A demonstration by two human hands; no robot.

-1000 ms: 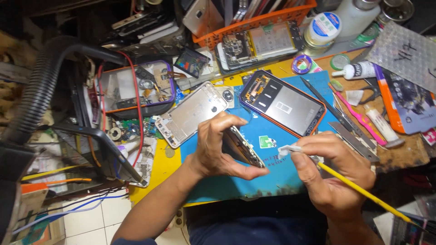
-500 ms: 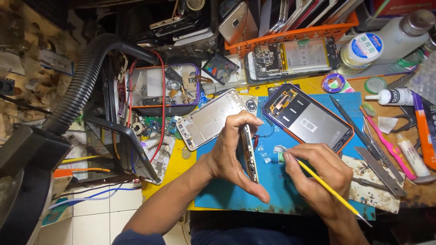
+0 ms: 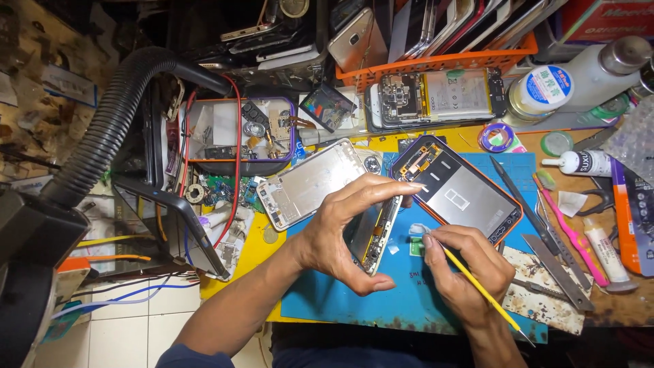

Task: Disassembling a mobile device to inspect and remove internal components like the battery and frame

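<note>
your left hand [image 3: 340, 235] grips the phone frame [image 3: 377, 235] on edge; your right hand [image 3: 466, 272], just beside it, pinches a yellow stick [image 3: 477, 286].

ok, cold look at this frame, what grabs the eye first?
Centre, over the blue mat: the left hand holds a phone frame on edge, while the right hand grips a thin yellow tool with a white wad at its fingertips. Just behind lies an orange-edged opened phone, and a thick black ribbed hose arcs down the left side.
</note>
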